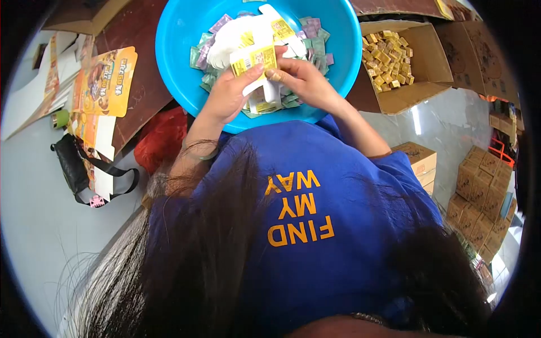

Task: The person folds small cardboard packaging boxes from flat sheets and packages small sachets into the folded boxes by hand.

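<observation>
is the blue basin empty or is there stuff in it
Not empty: small green and purple packets and white-and-yellow card pieces lie in the blue basin.

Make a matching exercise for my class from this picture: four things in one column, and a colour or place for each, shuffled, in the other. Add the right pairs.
Things:
1. Basin
2. Carton
3. Bag
4. Gold pieces

Colours and places:
A. Inside an open cardboard box
B. Black
C. Held in the left hand and right hand
D. Blue

Pairs: 1-D, 2-C, 3-B, 4-A
</observation>
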`<state>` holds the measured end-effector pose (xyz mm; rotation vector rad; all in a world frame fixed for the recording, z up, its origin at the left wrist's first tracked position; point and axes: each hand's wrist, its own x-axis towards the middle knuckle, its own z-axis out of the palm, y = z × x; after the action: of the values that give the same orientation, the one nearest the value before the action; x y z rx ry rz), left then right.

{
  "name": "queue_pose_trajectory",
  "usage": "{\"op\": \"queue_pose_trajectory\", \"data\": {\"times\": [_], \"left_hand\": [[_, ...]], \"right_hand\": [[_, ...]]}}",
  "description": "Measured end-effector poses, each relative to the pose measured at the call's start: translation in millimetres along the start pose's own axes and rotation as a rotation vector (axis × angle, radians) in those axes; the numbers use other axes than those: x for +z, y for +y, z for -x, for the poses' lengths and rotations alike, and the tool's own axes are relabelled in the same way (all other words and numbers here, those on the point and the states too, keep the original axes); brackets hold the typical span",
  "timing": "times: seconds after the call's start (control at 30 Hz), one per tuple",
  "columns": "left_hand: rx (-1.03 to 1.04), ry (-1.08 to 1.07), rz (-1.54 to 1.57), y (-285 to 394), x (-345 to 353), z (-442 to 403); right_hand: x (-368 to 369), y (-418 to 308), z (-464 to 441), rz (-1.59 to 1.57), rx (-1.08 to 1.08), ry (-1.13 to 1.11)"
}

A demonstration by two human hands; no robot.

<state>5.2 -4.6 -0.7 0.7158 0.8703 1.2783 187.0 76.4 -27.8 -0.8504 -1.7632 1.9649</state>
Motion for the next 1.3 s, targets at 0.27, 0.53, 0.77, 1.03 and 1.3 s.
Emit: {"op": "queue_pose_trajectory", "data": {"times": [0.27, 0.53, 0.77, 1.03, 1.3], "left_hand": [[-0.057, -0.139, -0.023, -3, -18, -4], [-0.011, -0.094, -0.035, 2, -10, -3], [-0.113, -0.235, -0.007, 3, -15, -5], [0.196, -0.080, -0.697, 5, 6, -7], [0.152, -0.049, -0.778, 1, 7, -24]], "right_hand": [[-19, -39, 0, 0.672, -0.718, 0.426], [-5, -30, -12, 0.693, -0.762, 0.353], [-26, -24, -12, 0.060, -0.496, 0.013], [-15, -17, 1, -0.351, -0.261, 0.158], [-21, -23, -8, 0.188, -0.436, 0.308]]}}
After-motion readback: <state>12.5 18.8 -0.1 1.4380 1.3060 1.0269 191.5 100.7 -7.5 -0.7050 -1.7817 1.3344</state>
